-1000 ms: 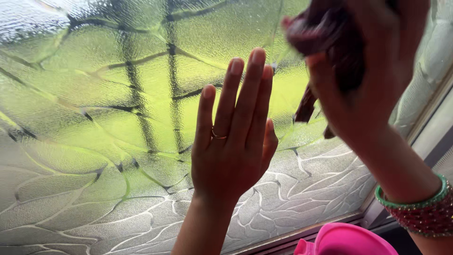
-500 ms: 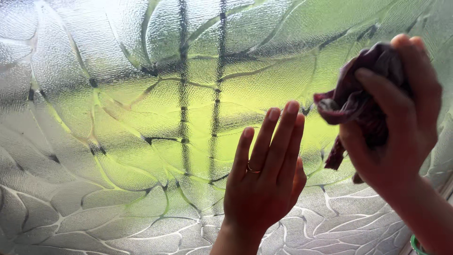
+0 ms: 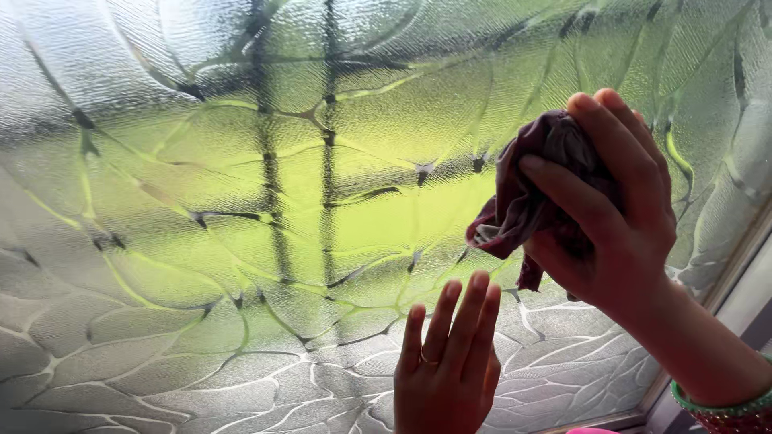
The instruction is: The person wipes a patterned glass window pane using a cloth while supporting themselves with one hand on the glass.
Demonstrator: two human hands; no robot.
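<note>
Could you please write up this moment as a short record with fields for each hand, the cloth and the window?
Right hand: right hand grips a bunched dark maroon cloth and holds it against the glass.
Left hand: left hand open, fingers together and pointing up, palm flat on the pane; a thin ring on one finger.
Surface: textured window glass with a cracked-cell pattern, green light behind it.
Wrist: green and red bangles on the right wrist.
Frame: window frame at the right edge.

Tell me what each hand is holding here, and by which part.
The right hand grips a bunched dark maroon cloth around its middle, against the textured window pane. The left hand holds nothing, lying flat and open on the glass.
</note>
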